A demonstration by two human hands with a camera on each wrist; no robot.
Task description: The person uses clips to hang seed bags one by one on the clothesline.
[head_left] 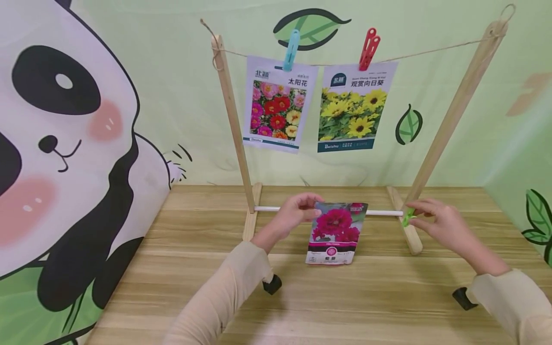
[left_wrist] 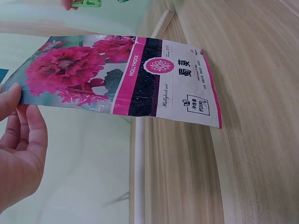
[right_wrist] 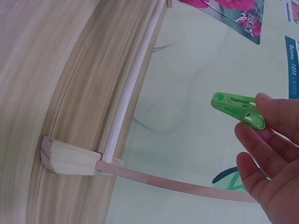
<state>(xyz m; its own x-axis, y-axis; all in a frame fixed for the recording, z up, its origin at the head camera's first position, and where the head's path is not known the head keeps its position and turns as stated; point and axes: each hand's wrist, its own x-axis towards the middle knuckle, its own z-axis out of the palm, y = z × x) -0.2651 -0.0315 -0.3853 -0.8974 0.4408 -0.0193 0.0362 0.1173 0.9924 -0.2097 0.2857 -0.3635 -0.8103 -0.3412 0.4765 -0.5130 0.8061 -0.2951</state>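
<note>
My left hand [head_left: 297, 213] pinches the upper left corner of a hollyhock seed packet [head_left: 334, 235], printed with magenta flowers; it hangs upright in front of the stand's white bar. In the left wrist view the packet [left_wrist: 126, 79] faces the camera. Off to the right, my right hand [head_left: 442, 223] holds a green clothespin [right_wrist: 238, 108] between thumb and fingers, beside the foot of the right post. Above, a string [head_left: 435, 50] carries two more seed packets: one with mixed flowers [head_left: 278, 105] under a blue clothespin [head_left: 291, 50], one with yellow flowers [head_left: 355, 108] under a red clothespin [head_left: 369, 50].
The string runs between a left wooden post [head_left: 233, 120] and a right wooden post [head_left: 459, 108]. A white bar [head_left: 385, 213] joins their feet on the wood-grain table [head_left: 345, 306]. Behind stands a pale green backdrop [head_left: 172, 96] with a panda and leaves.
</note>
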